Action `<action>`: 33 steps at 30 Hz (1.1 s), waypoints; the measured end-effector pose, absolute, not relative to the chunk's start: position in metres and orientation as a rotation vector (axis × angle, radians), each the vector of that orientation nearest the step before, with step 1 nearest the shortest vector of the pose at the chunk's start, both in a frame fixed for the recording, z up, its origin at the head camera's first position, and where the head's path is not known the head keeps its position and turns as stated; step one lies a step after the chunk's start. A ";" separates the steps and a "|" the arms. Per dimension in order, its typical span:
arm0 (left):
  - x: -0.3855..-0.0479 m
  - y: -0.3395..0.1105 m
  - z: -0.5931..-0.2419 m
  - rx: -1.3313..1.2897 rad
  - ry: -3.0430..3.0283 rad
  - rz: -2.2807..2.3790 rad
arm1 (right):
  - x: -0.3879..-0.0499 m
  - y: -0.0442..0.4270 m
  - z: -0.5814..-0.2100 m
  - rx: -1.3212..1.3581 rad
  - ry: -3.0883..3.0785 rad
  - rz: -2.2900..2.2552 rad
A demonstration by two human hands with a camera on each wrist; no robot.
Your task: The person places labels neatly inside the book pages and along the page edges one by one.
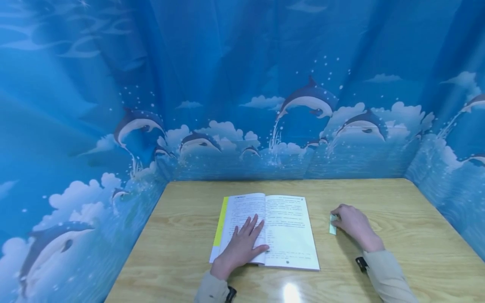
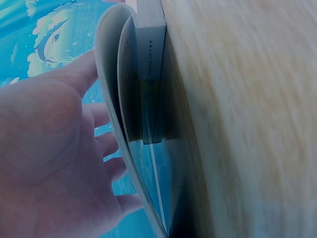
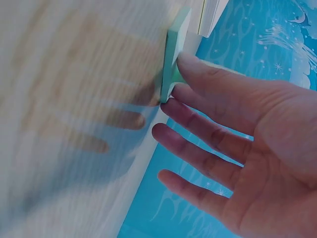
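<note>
An open book [image 1: 289, 235] lies on the table, with printed text on both pages and a yellow strip along its left edge. My left hand [image 1: 242, 246] rests on the left page, fingers straight and spread. Seen from the left wrist, the book's lower edge [image 2: 152, 59] shows beside the left hand [image 2: 54, 134], its left pages bowed. To the right of the book is a small light-green sticky note pad [image 1: 333, 225]. My right hand [image 1: 354, 223] pinches it at the far end. From the right wrist, the thumb presses the pad [image 3: 173, 49]; the right hand's [image 3: 233, 134] other fingers are extended.
The wooden table [image 1: 182, 235] stands against a blue curtain [image 1: 235, 84] printed with dolphins and clouds, which closes off the back and both sides. A bright light reflection lies near the table's front edge.
</note>
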State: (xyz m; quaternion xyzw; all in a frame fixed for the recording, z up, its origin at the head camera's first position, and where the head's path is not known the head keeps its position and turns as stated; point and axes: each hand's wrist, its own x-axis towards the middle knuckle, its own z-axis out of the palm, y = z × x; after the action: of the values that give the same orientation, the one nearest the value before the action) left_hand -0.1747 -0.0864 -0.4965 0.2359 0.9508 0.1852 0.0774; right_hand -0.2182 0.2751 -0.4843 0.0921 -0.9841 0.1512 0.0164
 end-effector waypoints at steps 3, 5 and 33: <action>-0.175 -0.087 -0.496 0.700 2.849 0.554 | -0.220 0.274 -0.484 0.294 -3.040 0.425; -0.174 -0.087 -0.496 0.699 2.849 0.553 | -0.220 0.274 -0.485 0.310 -3.013 0.386; -0.173 -0.088 -0.495 0.712 2.847 0.567 | -0.227 0.270 -0.484 0.273 -2.971 0.358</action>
State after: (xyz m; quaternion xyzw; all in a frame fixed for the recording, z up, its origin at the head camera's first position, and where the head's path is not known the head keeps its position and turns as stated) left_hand -0.1727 -0.0882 -0.4953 0.2376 0.9498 0.1890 0.0761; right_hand -0.2268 0.2697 -0.4835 0.0908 -0.9864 0.1190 0.0685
